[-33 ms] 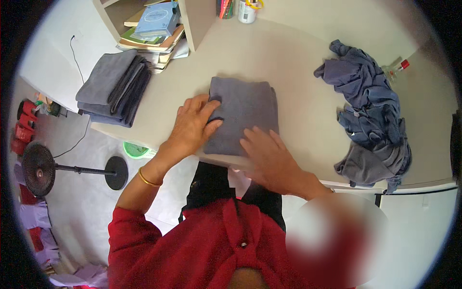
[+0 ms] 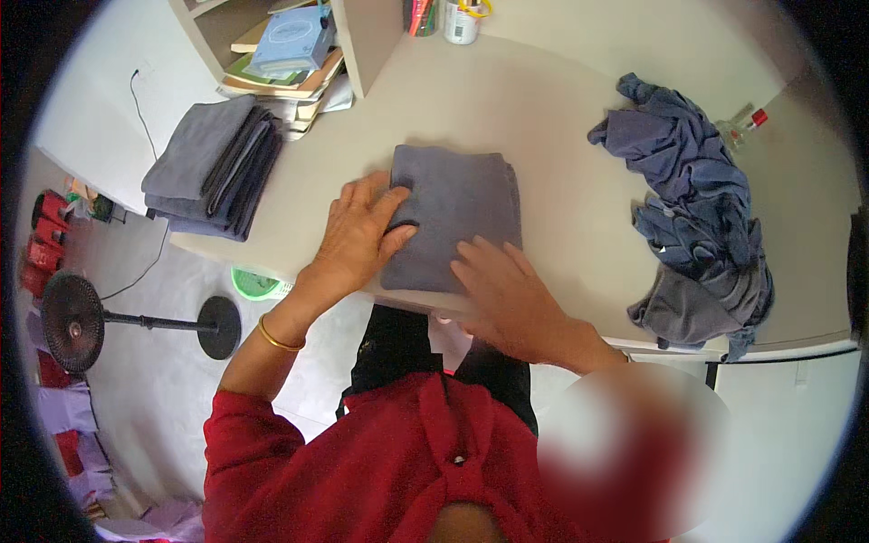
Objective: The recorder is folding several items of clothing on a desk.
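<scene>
A grey-blue cloth point(image 2: 457, 204), folded into a thick square, lies at the front edge of the table before me. My left hand point(image 2: 362, 222) rests against its left side, thumb and forefinger apart and pressing small creases into the top. On the cloth's lower right corner lies my right hand point(image 2: 507, 285), palm down with fingers stretched out and slightly blurred. Neither hand grips anything. To the left sits a stack of folded dark grey and blue cloths point(image 2: 204, 158). A crumpled heap of blue and grey cloths point(image 2: 692, 199) stretches along the right side of the table.
Behind the stack, a shelf point(image 2: 353, 54) holds papers and a light blue box point(image 2: 294, 38). A small clear bottle with a red cap point(image 2: 759, 118) stands beside the heap. A white tub point(image 2: 462, 24) is at the back. A floor fan point(image 2: 74, 321) and a green basket point(image 2: 256, 282) are below left.
</scene>
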A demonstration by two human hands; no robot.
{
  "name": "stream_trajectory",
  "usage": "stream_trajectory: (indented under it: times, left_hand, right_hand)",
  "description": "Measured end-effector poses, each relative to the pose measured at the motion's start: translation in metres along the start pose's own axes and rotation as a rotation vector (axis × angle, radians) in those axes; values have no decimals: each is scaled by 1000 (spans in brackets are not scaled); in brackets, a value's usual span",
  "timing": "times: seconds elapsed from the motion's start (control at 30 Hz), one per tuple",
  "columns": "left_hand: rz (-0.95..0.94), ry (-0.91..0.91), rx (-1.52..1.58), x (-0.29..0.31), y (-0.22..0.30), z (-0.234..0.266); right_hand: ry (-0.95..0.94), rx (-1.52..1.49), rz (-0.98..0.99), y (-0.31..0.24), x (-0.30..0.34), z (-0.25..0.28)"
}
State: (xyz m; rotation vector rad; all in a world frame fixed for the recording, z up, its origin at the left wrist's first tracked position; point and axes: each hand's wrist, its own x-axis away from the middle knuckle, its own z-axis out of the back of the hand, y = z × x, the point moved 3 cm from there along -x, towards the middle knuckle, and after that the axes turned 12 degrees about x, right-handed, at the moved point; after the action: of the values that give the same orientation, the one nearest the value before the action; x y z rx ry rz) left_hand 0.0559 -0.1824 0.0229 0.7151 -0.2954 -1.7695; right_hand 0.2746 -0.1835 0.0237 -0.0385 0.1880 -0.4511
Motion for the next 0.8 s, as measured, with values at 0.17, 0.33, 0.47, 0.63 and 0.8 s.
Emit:
stream_trajectory:
  times: [0.17,0.33,0.47,0.63,0.8]
  left_hand:
    - [-254,149,-61,-9,33,5]
    - [-130,-81,7,-3,41,-29]
    - [-139,-185,-130,13,40,-36]
    - [-116,-196,-133,19,34,-35]
    - [-137,-151,-66,24,34,-30]
  right_hand:
    - [214,2,-63,18,-35,2]
    - [367,-79,-64,30,-71,0]
    - [230,88,-184,57,-57,-29]
    - [207,162,-248,74,-52,-34]
    - [214,85,-375,81,-45,-36]
